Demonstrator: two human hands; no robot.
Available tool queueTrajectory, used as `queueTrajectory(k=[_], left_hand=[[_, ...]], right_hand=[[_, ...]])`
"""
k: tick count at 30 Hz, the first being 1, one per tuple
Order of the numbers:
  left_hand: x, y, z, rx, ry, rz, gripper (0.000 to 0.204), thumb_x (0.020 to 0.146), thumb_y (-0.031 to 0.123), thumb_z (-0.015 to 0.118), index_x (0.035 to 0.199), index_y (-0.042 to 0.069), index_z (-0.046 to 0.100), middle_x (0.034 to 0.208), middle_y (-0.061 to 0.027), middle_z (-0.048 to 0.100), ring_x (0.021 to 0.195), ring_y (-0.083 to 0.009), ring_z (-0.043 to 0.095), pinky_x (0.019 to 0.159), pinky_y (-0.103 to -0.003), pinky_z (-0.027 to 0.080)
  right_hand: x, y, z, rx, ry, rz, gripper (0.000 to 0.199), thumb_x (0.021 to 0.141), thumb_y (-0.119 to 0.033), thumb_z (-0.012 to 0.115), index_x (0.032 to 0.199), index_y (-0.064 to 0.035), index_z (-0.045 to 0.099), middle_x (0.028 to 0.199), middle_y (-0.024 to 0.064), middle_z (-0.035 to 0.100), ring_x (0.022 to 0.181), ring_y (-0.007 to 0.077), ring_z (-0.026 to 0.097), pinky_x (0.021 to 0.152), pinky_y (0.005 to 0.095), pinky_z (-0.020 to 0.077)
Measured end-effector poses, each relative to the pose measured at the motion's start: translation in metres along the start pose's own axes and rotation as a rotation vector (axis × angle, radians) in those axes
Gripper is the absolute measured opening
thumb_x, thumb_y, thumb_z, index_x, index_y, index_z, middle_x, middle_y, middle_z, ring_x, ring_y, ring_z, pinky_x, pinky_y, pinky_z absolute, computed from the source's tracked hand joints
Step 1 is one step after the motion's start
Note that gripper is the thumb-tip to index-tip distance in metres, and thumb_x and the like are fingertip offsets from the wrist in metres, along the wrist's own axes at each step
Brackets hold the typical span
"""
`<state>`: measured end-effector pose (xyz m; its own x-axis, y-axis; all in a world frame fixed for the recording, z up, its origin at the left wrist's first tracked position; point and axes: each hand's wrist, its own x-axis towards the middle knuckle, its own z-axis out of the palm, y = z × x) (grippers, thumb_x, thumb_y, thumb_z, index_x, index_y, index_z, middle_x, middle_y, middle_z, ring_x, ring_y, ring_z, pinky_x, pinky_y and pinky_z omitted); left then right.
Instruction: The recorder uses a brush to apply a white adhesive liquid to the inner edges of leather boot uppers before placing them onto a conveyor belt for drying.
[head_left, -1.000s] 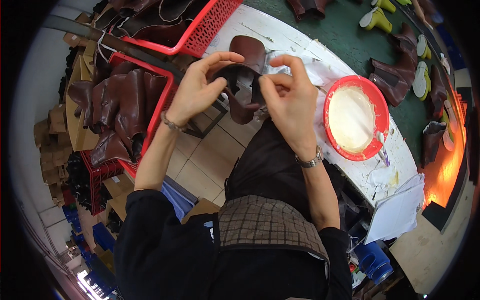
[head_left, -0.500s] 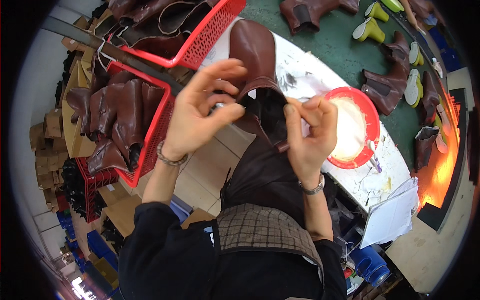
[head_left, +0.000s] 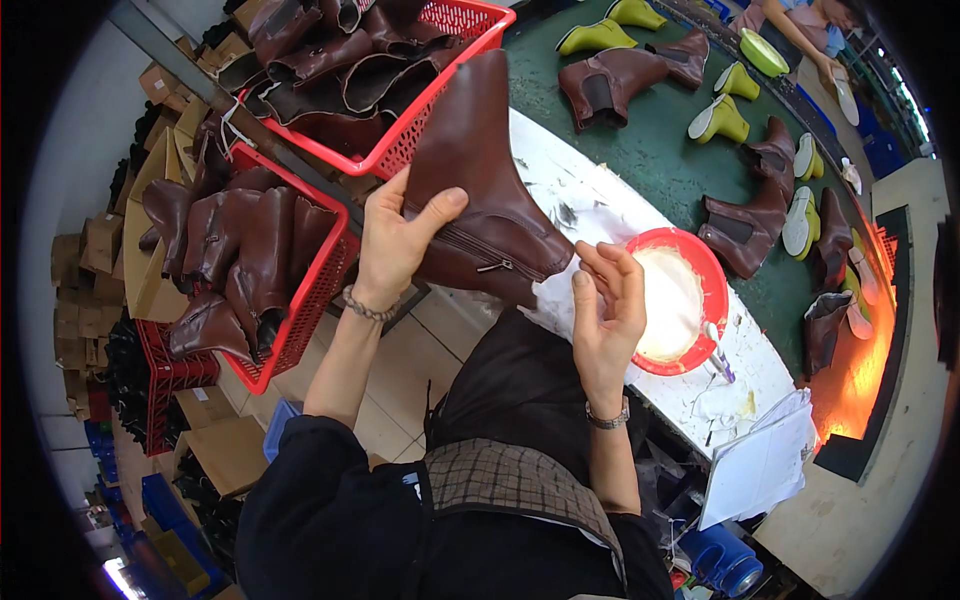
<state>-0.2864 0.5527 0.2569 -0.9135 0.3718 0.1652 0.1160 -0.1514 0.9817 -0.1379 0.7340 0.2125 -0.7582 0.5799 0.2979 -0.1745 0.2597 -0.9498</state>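
Note:
A dark brown leather boot [head_left: 478,165] with a side zip is raised in front of me, its toe pointing up. My left hand [head_left: 398,240] is closed on its side, thumb on the leather near the zip, fingers hidden behind it. At the lower end of the boot, close to the zip pull, my right hand [head_left: 608,315] is closed with thumb and fingers around a crumpled white piece that looks like cloth [head_left: 553,300]. That cloth rests against the leather. Just right of this hand stands a red bowl [head_left: 714,275] of creamy white stuff, a brush [head_left: 718,355] leaning on its rim.
Red baskets [head_left: 345,262] full of brown boots stand at the left. Across the white worktop [head_left: 700,410], a green conveyor belt [head_left: 655,135] carries boots and yellow-green shoe lasts [head_left: 720,118]. An orange glow [head_left: 860,370] lights the right end. Another person's arm [head_left: 800,40] shows at far right.
The boot has turned from its opening toward me to its zip side. My left hand, spread beside it before, now grips it. A white cloth shows at my right hand.

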Motion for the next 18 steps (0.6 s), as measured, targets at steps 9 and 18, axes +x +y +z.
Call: queueTrajectory(k=[9,18], left_hand=[[-0.037,0.015,0.049,0.882,-0.236,0.631,0.044,0.08,0.001,0.074,0.123,0.011,0.075,0.086,-0.0063,0.06,0.076,-0.0213,0.061,0.066,-0.032,0.053],[-0.033,0.07,0.032,0.286,-0.186,0.414,0.06,0.082,0.011,0.08,0.136,-0.004,0.061,0.128,-0.0198,0.067,0.114,-0.0272,0.065,0.101,-0.039,0.05]], right_hand=[[0.031,-0.038,0.008,0.41,-0.126,0.086,0.041,0.098,-0.007,0.069,0.134,0.006,0.054,0.115,0.016,0.07,0.099,0.0175,0.067,0.083,0.031,0.0557],[0.046,-0.018,-0.014,0.369,0.005,0.041,0.031,0.097,0.0,0.061,0.127,0.0073,0.062,0.115,0.0106,0.072,0.103,0.0149,0.067,0.093,0.0291,0.052]])
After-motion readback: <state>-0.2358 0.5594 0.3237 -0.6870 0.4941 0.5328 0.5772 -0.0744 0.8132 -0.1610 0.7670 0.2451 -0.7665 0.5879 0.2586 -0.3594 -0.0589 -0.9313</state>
